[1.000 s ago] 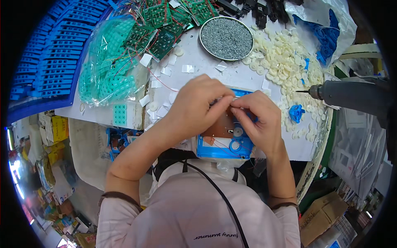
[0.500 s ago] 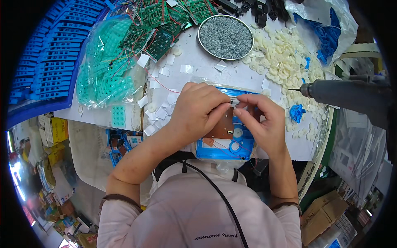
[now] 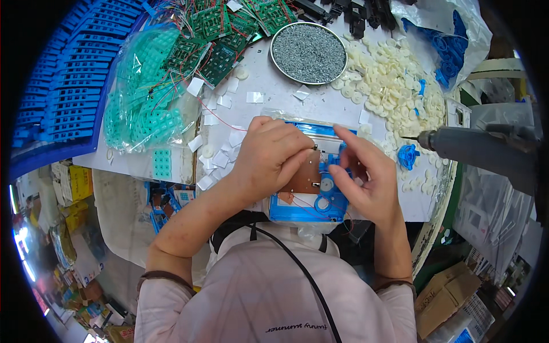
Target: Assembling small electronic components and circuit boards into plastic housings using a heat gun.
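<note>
A blue plastic housing (image 3: 309,207) lies on the white table right in front of me, with a brown circuit board (image 3: 303,180) set in it. My left hand (image 3: 269,160) rests on the board and housing, fingertips pinched on a small part near the housing's top edge. My right hand (image 3: 366,177) hovers over the right side of the housing, fingers spread and lifted, holding nothing I can see.
A round metal dish of screws (image 3: 309,52) stands at the back. White plastic discs (image 3: 394,80) and blue gears (image 3: 409,155) lie to the right. An electric screwdriver (image 3: 474,150) hangs at right. Green circuit boards (image 3: 217,40), bagged teal keypads (image 3: 146,97) and blue trays (image 3: 63,80) fill the left.
My hands were pressed together over the housing. The right hand has pulled away to the right and opened; the left stays on the board.
</note>
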### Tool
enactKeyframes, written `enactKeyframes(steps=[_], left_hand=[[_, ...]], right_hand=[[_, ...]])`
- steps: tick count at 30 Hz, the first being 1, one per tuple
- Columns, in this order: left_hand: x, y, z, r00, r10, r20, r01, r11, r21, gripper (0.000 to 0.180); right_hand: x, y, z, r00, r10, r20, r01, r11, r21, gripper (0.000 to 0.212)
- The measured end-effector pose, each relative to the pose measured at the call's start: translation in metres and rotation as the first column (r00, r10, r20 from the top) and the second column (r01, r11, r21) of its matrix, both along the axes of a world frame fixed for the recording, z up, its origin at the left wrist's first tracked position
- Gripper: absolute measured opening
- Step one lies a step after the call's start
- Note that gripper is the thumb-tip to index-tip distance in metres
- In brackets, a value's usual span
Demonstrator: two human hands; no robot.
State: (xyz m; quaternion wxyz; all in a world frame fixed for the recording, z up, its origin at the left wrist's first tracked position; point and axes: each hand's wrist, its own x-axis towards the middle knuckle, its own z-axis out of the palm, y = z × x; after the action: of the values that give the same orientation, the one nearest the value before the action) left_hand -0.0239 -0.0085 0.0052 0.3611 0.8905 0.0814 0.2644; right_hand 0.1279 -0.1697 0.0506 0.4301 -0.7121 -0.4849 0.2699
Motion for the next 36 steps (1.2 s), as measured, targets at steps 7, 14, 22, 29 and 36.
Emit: enactKeyframes(steps=[7,14,22,29,36], left_hand=[[0.006,0.002,-0.002,0.998,-0.063,0.012,0.063,0.998,-0.005,0.013],[-0.009,0.002,0.005,0.999,0.006,0.035,-0.004,0.998,-0.063,0.019],[-0.007,-0.009,0.004,0.997,0.039,0.064,-0.036,0.998,-0.055,0.017],[-0.010,-0.018,0.000,0.983,0.162,0.089,-0.148,0.978,-0.147,0.016],[-0.019,-0.022,0.001,0.959,0.270,-0.085,-0.281,0.873,-0.399,0.014]], right_hand=[[0.000,-0.007,0.007,0.993,0.086,-0.084,-0.099,0.980,-0.173,0.067],[0.108,-0.065,0.024,0.913,0.281,-0.294,-0.371,0.872,-0.319,0.053],[0.221,0.071,-0.010,0.949,-0.111,0.294,0.142,0.986,-0.086,0.036],[0.218,0.191,-0.052,0.650,-0.187,0.736,0.395,0.911,-0.117,0.058],[0.224,0.056,0.001,0.879,-0.383,0.283,0.270,0.890,0.367,0.040]])
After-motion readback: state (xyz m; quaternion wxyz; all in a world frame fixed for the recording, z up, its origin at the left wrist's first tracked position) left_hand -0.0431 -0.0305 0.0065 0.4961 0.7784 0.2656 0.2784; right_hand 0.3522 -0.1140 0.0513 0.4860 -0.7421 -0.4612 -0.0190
